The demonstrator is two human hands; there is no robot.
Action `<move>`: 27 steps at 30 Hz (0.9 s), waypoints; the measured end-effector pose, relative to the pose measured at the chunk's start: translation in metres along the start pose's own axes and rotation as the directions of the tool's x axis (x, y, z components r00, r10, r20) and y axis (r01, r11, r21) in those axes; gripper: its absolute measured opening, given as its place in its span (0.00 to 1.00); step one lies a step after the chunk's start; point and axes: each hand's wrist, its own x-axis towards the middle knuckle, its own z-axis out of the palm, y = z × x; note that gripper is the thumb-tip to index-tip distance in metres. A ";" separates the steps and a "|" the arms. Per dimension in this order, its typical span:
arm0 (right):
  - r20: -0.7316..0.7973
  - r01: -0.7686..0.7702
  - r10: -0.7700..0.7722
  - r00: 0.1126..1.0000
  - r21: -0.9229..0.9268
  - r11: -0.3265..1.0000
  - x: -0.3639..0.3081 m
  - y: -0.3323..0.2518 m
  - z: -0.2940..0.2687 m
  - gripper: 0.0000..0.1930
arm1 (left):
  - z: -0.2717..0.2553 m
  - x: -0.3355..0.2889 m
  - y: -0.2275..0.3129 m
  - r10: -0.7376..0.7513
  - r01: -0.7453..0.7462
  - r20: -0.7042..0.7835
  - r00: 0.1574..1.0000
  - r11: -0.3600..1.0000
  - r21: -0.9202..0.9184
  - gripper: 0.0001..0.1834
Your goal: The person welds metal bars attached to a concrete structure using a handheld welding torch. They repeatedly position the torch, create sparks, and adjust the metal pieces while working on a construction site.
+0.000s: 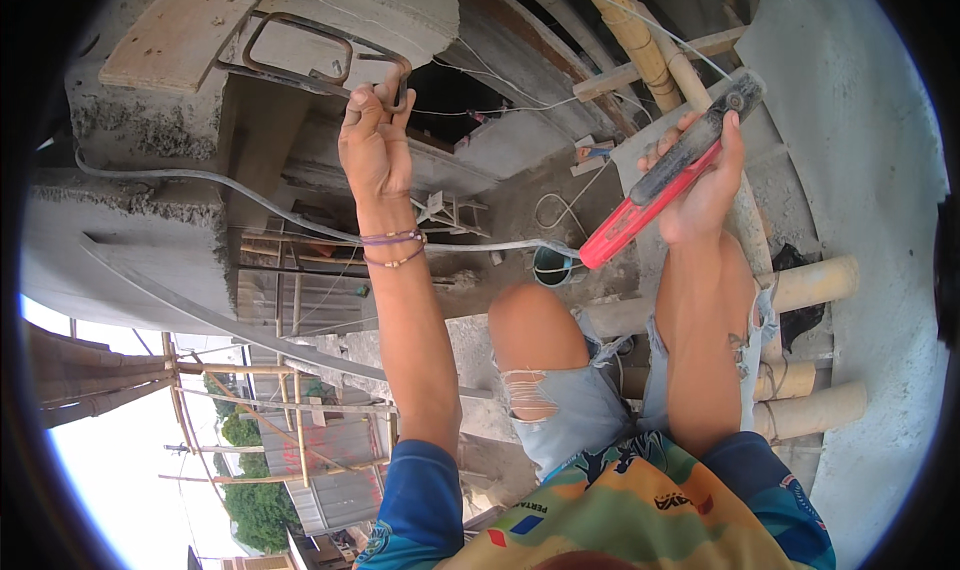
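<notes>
My left hand (378, 150) is raised, its fingers curled round the end of a rusty bent steel bar clamp (300, 20). The clamp sits against a wooden board (180, 30) on a concrete edge. In my right hand (700, 190) is a long red-and-black hand tool (652, 202), tilted with its black end up and its red end down. Its exact kind I cannot make out. A grey hose or cable (270, 208) runs from the left, behind my left wrist, to the tool's red end; whether it joins there I cannot tell.
Bamboo poles (640, 45) lean at the upper right, and thick round poles (815, 282) lie beside my right knee. A bucket (553, 266) stands below, beyond my knees. Rough concrete (130, 240) borders the left, with bamboo scaffolding (290, 370) and a drop beyond it. A grey sheet (870, 170) curves along the right.
</notes>
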 end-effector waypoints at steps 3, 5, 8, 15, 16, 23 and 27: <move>-0.010 0.011 -0.011 1.000 -0.006 1.000 0.000 0.000 0.001 0.26 | 0.000 0.000 0.001 -0.002 0.002 0.009 1.000 1.000 -0.004 0.08; -0.021 0.005 -0.005 1.000 -0.003 1.000 0.000 -0.002 0.001 0.26 | 0.000 0.000 0.000 0.003 -0.003 -0.009 1.000 1.000 0.003 0.08; -0.032 0.009 -0.009 0.999 -0.001 1.000 0.000 -0.003 0.002 0.26 | -0.001 0.001 0.000 0.002 -0.003 -0.015 1.000 1.000 -0.010 0.08; -0.026 0.007 -0.006 1.000 0.015 1.000 0.001 -0.003 -0.001 0.26 | 0.000 -0.001 0.000 -0.002 0.002 -0.035 0.999 1.000 -0.017 0.08; -0.034 0.000 0.001 0.999 0.009 1.000 0.000 -0.003 -0.001 0.26 | 0.002 -0.001 0.000 -0.001 0.000 -0.047 0.999 1.000 -0.016 0.08; 0.081 -0.009 0.013 0.997 -0.049 0.999 -0.006 -0.005 0.003 0.28 | 0.009 -0.006 0.000 0.000 -0.002 -0.055 0.999 0.999 -0.035 0.05; 0.260 -0.013 0.027 0.965 -0.055 0.998 -0.017 0.002 0.009 0.32 | 0.012 -0.007 -0.001 0.005 -0.009 -0.081 0.997 0.999 -0.050 0.07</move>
